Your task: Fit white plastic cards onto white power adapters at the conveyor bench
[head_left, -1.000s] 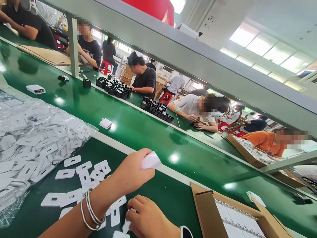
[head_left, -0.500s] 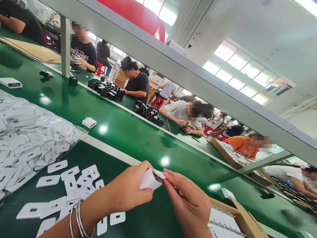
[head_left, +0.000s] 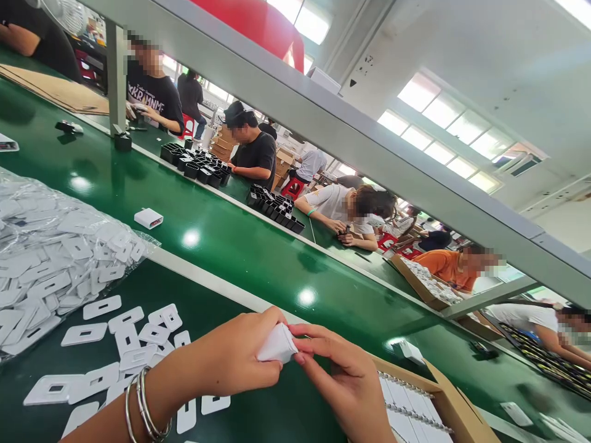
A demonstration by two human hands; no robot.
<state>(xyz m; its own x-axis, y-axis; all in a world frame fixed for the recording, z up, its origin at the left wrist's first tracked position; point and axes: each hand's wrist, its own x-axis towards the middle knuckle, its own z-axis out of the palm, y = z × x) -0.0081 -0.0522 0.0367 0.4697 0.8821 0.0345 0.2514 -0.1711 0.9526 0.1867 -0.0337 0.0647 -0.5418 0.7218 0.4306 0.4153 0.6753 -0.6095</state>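
Both hands are closed on one small white block [head_left: 277, 344], held up over the green tabletop [head_left: 258, 406]: the left hand [head_left: 235, 357] is wrapped around its near end, and the right hand [head_left: 341, 381] pinches its far end between thumb and fingertips. Metal bangles [head_left: 145, 409] are worn on the left wrist.

Left of the block, flat white plastic plates [head_left: 124, 335] with rectangular cut-outs are scattered loose on the tabletop, and farther left a clear, crinkled bag [head_left: 60, 258] is heaped with the same plates. Just right of the block, an open cardboard box [head_left: 443, 400] is seen with white pieces packed in rows (its far corner runs out of view). Beyond the block, a pale strip edges the tabletop, and past it a glossy green conveyor belt [head_left: 240, 246] is lit by ceiling glare; one white block [head_left: 148, 218] lies on it, with much bare belt around it. Across the belt, black trays [head_left: 277, 206] are lined up before seated people [head_left: 355, 209], under a grey metal beam [head_left: 369, 154] and bright windows.
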